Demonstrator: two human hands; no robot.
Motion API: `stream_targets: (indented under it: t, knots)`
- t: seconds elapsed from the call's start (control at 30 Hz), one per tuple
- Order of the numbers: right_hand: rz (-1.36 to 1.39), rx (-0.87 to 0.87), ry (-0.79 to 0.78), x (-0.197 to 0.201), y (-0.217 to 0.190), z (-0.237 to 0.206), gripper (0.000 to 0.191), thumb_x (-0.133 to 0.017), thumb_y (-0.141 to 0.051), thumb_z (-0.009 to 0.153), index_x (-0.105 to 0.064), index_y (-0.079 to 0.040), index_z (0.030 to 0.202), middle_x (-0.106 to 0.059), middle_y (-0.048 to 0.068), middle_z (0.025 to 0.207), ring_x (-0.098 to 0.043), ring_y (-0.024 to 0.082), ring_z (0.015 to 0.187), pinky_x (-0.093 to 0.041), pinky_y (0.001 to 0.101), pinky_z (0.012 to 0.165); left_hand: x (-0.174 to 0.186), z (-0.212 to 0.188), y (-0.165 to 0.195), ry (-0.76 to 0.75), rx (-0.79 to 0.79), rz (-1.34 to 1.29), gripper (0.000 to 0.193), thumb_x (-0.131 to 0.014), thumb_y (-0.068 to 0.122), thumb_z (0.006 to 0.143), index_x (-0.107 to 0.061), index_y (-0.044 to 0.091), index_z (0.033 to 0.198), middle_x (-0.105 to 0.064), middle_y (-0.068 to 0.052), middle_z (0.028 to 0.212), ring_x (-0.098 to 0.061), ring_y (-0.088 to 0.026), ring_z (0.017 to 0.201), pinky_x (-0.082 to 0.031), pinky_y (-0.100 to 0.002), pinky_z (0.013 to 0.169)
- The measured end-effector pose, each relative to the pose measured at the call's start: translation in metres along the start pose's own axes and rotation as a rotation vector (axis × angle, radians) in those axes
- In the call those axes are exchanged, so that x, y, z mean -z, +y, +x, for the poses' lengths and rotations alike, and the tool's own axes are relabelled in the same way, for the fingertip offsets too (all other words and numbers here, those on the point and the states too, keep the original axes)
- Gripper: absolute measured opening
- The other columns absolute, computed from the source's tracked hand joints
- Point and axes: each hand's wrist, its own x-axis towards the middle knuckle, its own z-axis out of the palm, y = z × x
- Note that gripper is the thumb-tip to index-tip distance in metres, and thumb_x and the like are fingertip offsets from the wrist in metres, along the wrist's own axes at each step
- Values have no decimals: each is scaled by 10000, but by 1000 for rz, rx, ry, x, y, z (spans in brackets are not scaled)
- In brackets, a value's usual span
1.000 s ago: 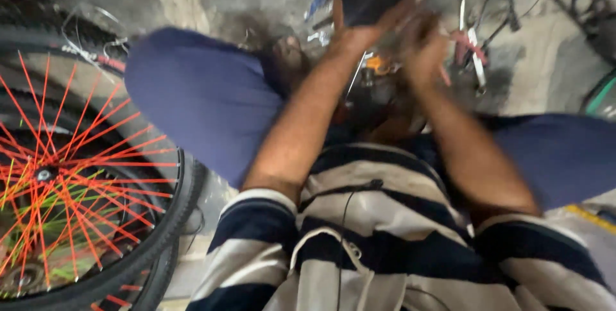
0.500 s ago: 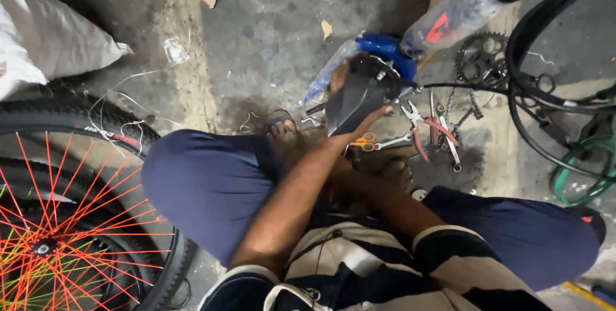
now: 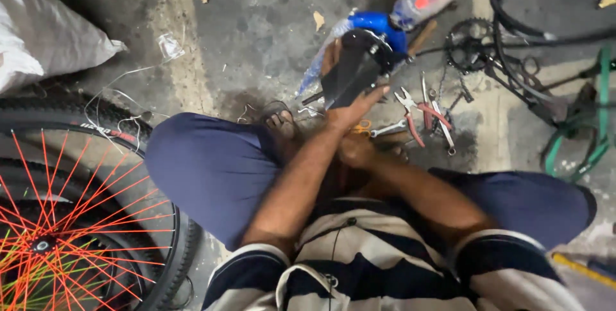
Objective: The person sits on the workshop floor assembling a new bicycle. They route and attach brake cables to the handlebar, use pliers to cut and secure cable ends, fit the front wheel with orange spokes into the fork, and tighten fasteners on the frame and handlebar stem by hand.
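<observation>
Stained grey concrete floor (image 3: 256, 35) filled the view, littered with paper scraps. Person sat on it in dark blue trousers and a striped shirt. Black bicycle tyre with orange-red spokes (image 3: 70, 221) lay at lower left, a white sack (image 3: 45, 35) at upper left. Green bicycle frame (image 3: 577, 138) stood at the right edge, with a black toothed chainring (image 3: 471, 44) just beside it. Dark, flat bicycle part (image 3: 353, 70) stood tilted ahead of the knees, against a blue tube wrapped in clear plastic (image 3: 378, 25). Left hand (image 3: 350, 111) touched the part's lower edge, fingers spread, not closed on it. Right hand (image 3: 356, 150) lay just below; its grip could not be told. Red-handled pliers (image 3: 417, 109) and spanners lay near.
</observation>
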Motion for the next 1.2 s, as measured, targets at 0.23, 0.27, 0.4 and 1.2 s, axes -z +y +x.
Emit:
stream_targets:
  t: [0.23,0.27,0.4,1.2]
  knots:
    - [136,71,760,97,3,-126,242,-664,-177,953,-715,-27,1137,-699,207,1084,-680,386,980,-528,482,856,15,-10,8,-12,18,-52,1150,-968,314,630,-339,-66,1514,-395,-293,1527,-429,-449,1430,-370,-461,1219]
    - [130,134,903,109,-4,-140,222,-683,-148,947,-723,-20,1123,-706,199,1053,-687,380,951,-536,474,835,17,-11,9,0,4,-90,1128,-971,317,652,-349,-63,1514,-394,-290,1533,-439,-441,1431,-370,-448,1226]
    - [-183,177,1161,145,-40,-174,134,-752,-88,936,-769,-52,1064,-710,145,964,-683,356,910,-538,454,804,26,-13,13,-21,0,-181,1024,-974,305,694,-430,-45,1488,-454,-249,1524,-484,-414,1428,-367,-426,1252]
    - [-508,13,1036,153,-37,-145,117,-669,-134,918,-712,-154,1025,-745,143,957,-718,376,890,-550,507,797,31,-20,5,41,15,-150,1195,-903,559,698,-316,9,1581,-416,-240,1561,-454,-436,1442,-397,-497,1208]
